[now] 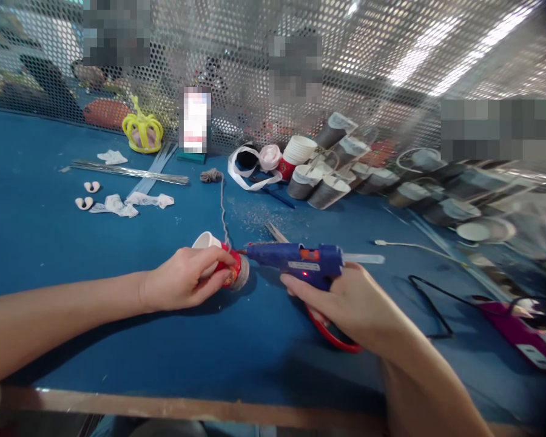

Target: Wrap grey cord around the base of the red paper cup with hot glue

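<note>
My left hand (195, 276) is closed around a red and white paper cup (205, 240) lying tilted on its side. Grey yarn (242, 273) is wrapped about the cup's base end. From the cup a strand runs back to a small yarn bundle (211, 176). My right hand (341, 297) grips a blue hot glue gun (282, 257), its red light lit and a clear glue stick jutting from the rear. The gun's nozzle points left, close to the cup's red side; whether it touches, I cannot tell. Red-handled scissors (334, 340) lie partly hidden beneath the gun and right hand.
Several grey-wrapped cups (330, 193) stand at the back right near stacked paper cups (300, 149). A yellow crown-shaped piece (143, 132), a phone (195, 121) and metal wires (130, 172) are at the back left. A purple power strip (521, 334) lies right. Perforated metal (236, 60) borders the table.
</note>
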Motion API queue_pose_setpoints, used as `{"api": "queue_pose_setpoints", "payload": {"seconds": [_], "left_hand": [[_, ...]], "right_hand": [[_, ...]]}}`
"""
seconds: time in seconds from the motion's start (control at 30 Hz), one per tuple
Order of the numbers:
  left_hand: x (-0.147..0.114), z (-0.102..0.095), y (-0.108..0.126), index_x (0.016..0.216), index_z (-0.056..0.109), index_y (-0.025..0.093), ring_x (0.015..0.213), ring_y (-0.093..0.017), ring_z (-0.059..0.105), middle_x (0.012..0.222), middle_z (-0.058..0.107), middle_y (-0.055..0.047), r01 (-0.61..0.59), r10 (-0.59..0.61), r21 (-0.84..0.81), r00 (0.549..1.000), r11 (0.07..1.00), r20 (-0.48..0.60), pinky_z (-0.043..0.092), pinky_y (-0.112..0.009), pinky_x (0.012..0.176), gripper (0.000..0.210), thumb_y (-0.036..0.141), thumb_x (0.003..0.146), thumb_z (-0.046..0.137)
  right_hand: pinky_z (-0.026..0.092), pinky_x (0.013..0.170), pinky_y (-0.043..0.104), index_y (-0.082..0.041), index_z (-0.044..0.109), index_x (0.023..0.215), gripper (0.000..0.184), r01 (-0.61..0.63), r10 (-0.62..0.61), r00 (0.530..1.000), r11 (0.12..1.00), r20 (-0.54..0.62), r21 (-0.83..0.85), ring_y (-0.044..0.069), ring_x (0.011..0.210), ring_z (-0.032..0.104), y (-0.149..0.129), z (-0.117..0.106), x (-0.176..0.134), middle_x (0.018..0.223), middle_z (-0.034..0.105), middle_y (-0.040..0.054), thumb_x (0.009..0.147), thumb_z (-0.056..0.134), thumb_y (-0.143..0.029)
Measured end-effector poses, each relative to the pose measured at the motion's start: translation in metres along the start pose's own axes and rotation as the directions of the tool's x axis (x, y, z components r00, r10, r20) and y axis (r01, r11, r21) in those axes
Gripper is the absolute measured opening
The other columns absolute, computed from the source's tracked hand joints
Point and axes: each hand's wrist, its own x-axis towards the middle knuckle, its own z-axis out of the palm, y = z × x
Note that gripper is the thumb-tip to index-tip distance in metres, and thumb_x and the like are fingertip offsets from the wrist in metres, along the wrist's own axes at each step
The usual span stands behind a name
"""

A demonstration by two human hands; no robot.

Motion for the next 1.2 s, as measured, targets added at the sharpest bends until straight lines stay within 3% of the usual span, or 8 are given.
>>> {"api": "queue_pose_setpoints", "payload": {"seconds": [0.2, 0.33, 0.53, 0.6, 0.77, 0.93, 1.1, 1.2], "left_hand": [[0.001, 0.000, -0.001, 0.093, 0.052, 0.016, 0.056, -0.009, 0.062, 0.070, 0.067, 0.000, -0.005, 0.005, -0.006, 1.000, 1.000, 0.004, 0.047, -0.015, 0.053, 0.009, 0.015, 0.087, 0.045], [0.001, -0.001, -0.001, 0.094, 0.053, 0.016, 0.060, -0.010, 0.064, 0.074, 0.068, -0.002, -0.005, 0.005, -0.011, 1.000, 1.000, 0.009, 0.048, -0.016, 0.055, 0.010, 0.016, 0.088, 0.045], [0.002, -0.002, -0.001, 0.093, 0.053, 0.015, 0.056, -0.008, 0.062, 0.071, 0.068, -0.001, -0.047, 0.047, -0.016, 0.999, 0.999, -0.026, 0.047, -0.015, 0.053, 0.009, 0.016, 0.089, 0.045], [0.002, -0.003, -0.001, 0.092, 0.053, 0.015, 0.055, -0.008, 0.061, 0.071, 0.067, -0.001, -0.058, 0.058, -0.002, 0.998, 0.998, -0.038, 0.047, -0.015, 0.054, 0.009, 0.016, 0.089, 0.045], [0.002, -0.004, 0.000, 0.092, 0.053, 0.015, 0.059, -0.010, 0.063, 0.071, 0.068, -0.003, -0.128, 0.129, 0.039, 0.990, 0.991, -0.053, 0.049, -0.017, 0.055, 0.011, 0.019, 0.091, 0.044], [0.002, -0.003, 0.001, 0.094, 0.052, 0.013, 0.059, -0.012, 0.063, 0.072, 0.068, -0.005, -0.215, 0.219, 0.060, 0.973, 0.975, -0.073, 0.050, -0.019, 0.054, 0.012, 0.020, 0.092, 0.042], [0.001, -0.003, 0.001, 0.096, 0.052, 0.014, 0.060, -0.012, 0.064, 0.074, 0.069, -0.005, -0.229, 0.234, 0.065, 0.970, 0.971, -0.072, 0.051, -0.020, 0.056, 0.011, 0.019, 0.091, 0.044], [0.001, -0.005, 0.002, 0.096, 0.051, 0.015, 0.062, -0.012, 0.064, 0.073, 0.069, -0.004, -0.244, 0.246, 0.040, 0.968, 0.969, -0.051, 0.051, -0.020, 0.057, 0.010, 0.018, 0.091, 0.043]], "right_hand": [[0.043, 0.044, 0.027, -0.023, 0.047, 0.041, 0.042, 0.058, -0.066, 0.996, 0.988, 0.054, 0.142, 0.013, 0.036, 0.050, -0.002, -0.001, 0.005, 0.035, 0.051, -0.0006, 0.072, 0.060, -0.048], [0.040, 0.044, 0.024, -0.020, 0.051, 0.049, 0.034, 0.090, -0.141, 0.983, 0.926, 0.117, 0.366, 0.009, 0.035, 0.043, 0.000, -0.007, 0.009, 0.035, 0.046, -0.0052, 0.074, 0.062, -0.041], [0.038, 0.041, 0.023, -0.020, 0.055, 0.061, 0.022, 0.046, 0.071, 0.985, 0.778, -0.159, 0.626, 0.009, 0.044, 0.048, 0.020, -0.027, 0.034, 0.052, 0.055, -0.0043, 0.059, 0.073, -0.032], [0.042, 0.043, 0.024, -0.021, 0.057, 0.065, 0.017, 0.038, 0.125, 0.968, 0.785, -0.218, 0.618, 0.010, 0.048, 0.051, 0.031, -0.033, 0.048, 0.061, 0.059, -0.0023, 0.063, 0.070, -0.032], [0.041, 0.042, 0.023, -0.016, 0.056, 0.061, 0.026, -0.109, 0.227, 0.957, 0.857, -0.179, 0.503, 0.007, 0.045, 0.046, 0.058, -0.030, 0.077, 0.059, 0.058, 0.0010, 0.082, 0.057, -0.032], [0.050, 0.060, 0.028, -0.013, 0.058, 0.096, 0.023, -0.229, 0.294, 0.932, 0.931, -0.211, 0.284, 0.011, 0.067, 0.058, 0.074, -0.022, 0.093, 0.086, 0.062, 0.0016, 0.088, 0.053, -0.034], [0.038, 0.050, 0.027, -0.019, 0.055, 0.050, 0.033, -0.085, 0.124, 0.939, 0.988, -0.320, 0.132, 0.015, 0.056, 0.053, 0.051, -0.026, 0.085, 0.051, 0.053, 0.0018, 0.074, 0.066, -0.038], [0.038, 0.054, 0.028, -0.019, 0.065, 0.059, 0.034, 0.073, -0.042, 0.968, 0.991, -0.248, 0.116, 0.016, 0.059, 0.054, 0.017, -0.016, 0.064, 0.053, 0.057, 0.0021, 0.078, 0.058, -0.046]]}}
